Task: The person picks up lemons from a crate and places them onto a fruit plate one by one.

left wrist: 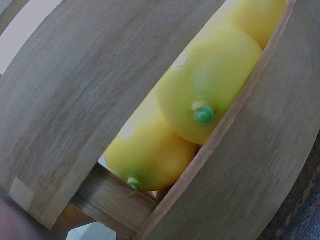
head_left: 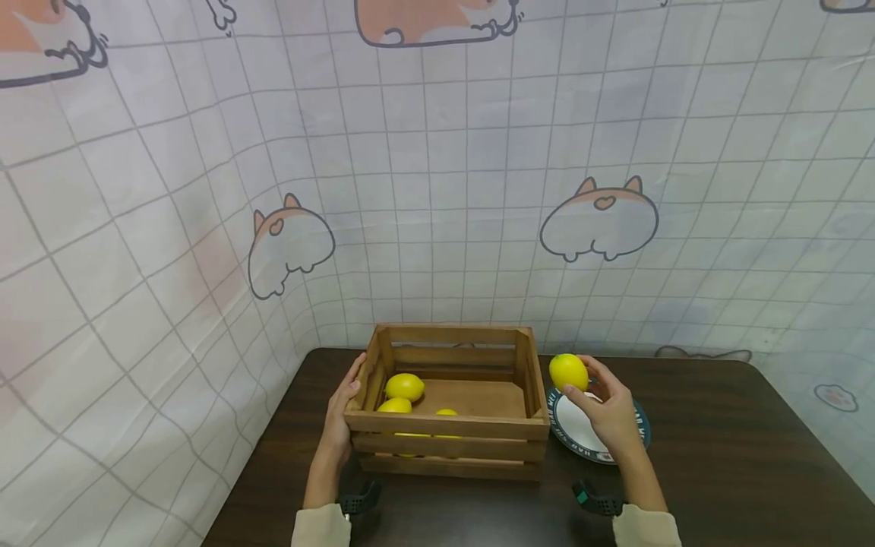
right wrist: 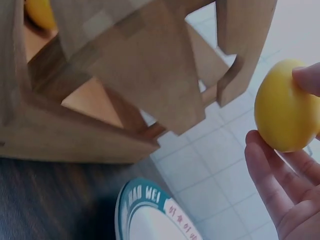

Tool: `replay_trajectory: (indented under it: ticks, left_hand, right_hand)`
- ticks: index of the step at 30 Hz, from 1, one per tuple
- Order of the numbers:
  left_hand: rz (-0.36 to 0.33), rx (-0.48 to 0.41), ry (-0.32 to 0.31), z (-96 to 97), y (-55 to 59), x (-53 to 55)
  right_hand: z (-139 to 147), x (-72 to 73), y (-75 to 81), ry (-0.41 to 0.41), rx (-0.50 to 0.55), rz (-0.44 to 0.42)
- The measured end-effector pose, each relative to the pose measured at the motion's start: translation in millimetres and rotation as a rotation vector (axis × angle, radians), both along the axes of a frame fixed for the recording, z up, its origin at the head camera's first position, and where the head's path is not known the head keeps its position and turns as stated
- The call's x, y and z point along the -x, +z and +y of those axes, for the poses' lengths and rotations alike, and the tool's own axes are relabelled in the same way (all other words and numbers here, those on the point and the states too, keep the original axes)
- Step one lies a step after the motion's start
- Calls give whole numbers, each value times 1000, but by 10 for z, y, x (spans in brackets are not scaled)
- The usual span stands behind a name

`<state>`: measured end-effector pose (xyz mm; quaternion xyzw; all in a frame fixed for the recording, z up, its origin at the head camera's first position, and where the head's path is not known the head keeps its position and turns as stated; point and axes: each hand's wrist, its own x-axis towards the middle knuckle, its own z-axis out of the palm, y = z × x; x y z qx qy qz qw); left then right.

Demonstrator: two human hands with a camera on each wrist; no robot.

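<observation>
My right hand (head_left: 613,414) holds a yellow lemon (head_left: 568,372) between thumb and fingers, above a white plate (head_left: 574,425) with a dark teal lettered rim. In the right wrist view the same lemon (right wrist: 286,106) sits at the fingertips. My left hand (head_left: 339,414) rests against the left end of a slatted wooden crate (head_left: 451,427). Inside the crate, several lemons (head_left: 405,387) lie toward its left and front. Through a slat gap in the left wrist view, lemons (left wrist: 207,85) with green stem ends press together.
A dark brown wooden table (head_left: 724,433) carries the crate and the plate, which stands just right of the crate. Behind and to the left hangs a white grid-patterned cloth (head_left: 465,167) with cartoon dogs. Black bands (head_left: 360,498) circle both wrists.
</observation>
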<state>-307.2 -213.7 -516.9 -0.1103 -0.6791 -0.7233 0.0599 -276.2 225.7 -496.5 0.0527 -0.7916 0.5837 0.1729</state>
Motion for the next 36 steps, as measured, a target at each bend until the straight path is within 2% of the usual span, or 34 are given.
replay_trajectory:
  ticks: [6, 16, 22, 29, 36]
  left_hand:
    - [3, 4, 7, 9, 14, -5]
    - [8, -3, 3, 6, 14, -6]
    - [9, 5, -2, 8, 3, -5]
    - [14, 29, 5, 7, -10, -14]
    - [21, 26, 6, -1, -8, -12]
  right_hand:
    - [37, 47, -90, -35, -83, -58]
    - [60, 56, -184, -30, -139, -178]
    - [68, 71, -284, -14, -169, -204]
    - [74, 87, -399, -31, -234, -263]
    - [87, 148, -546, -41, -317, -260]
